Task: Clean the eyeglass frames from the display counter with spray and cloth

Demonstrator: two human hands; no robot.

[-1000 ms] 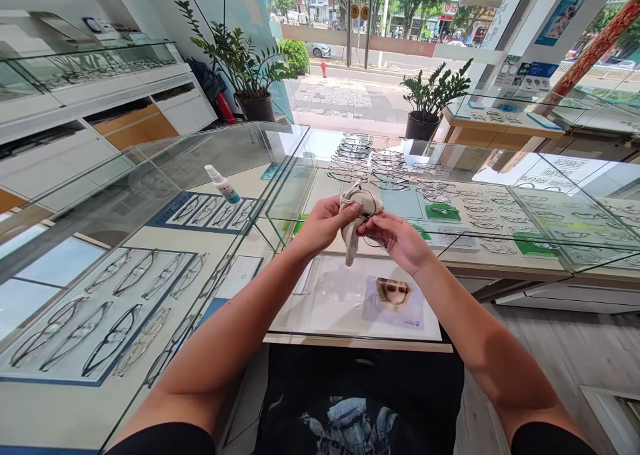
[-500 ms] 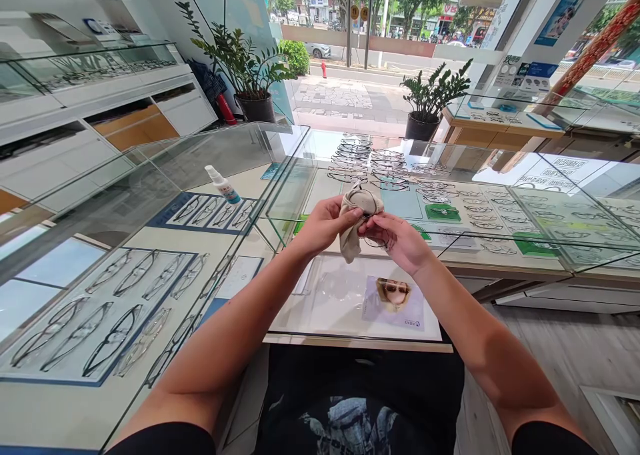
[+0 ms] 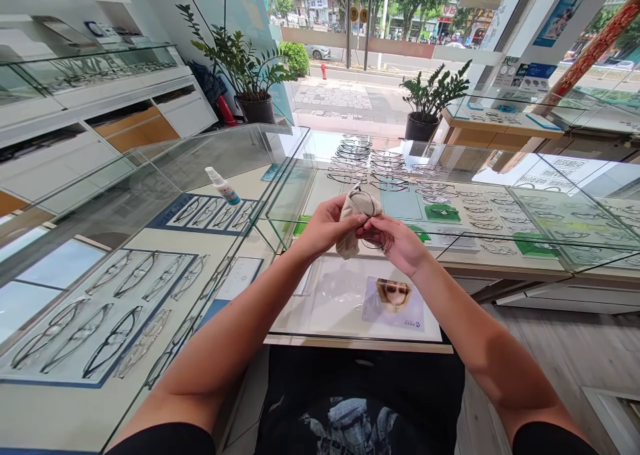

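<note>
Bare below short black sleeves [image 3: 165, 439], the person's left forearm [image 3: 255, 298] and right forearm [image 3: 463, 311] reached forward and slanted inward, so that the two hands met in the middle, raised above the near part of the glass case [image 3: 320, 318]. The left hand [image 3: 325, 227] pinched a beige cloth [image 3: 347, 243], thumb laid on top and pointing across toward the other hand, with the lower part of the cloth hanging beneath. The right hand [image 3: 403, 243] came in from the opposite side, thumb and forefinger closed on the thin dark frame of a pair of glasses [image 3: 365, 203]. The fingertips of both hands lay close together; whether they touched could not be told. The glasses were held between the hands, one round lens against the cloth and another loop of the frame showing lower, under the right fingers. Below the hands, the case showed a printed card [image 3: 393, 303] on its white base; farther off were rows of frames and a green block [image 3: 435, 218] with glasses on it. In the left-hand case [image 3: 55, 411], a large blue-edged tray [image 3: 119, 300] held frames in two rows, and a smaller blue tray [image 3: 163, 221] held a single row of four. A white spray bottle [image 3: 223, 186] stood near that smaller tray. Beyond the cases, dark pots [image 3: 256, 110] contained leafy plants [image 3: 237, 61].
</note>
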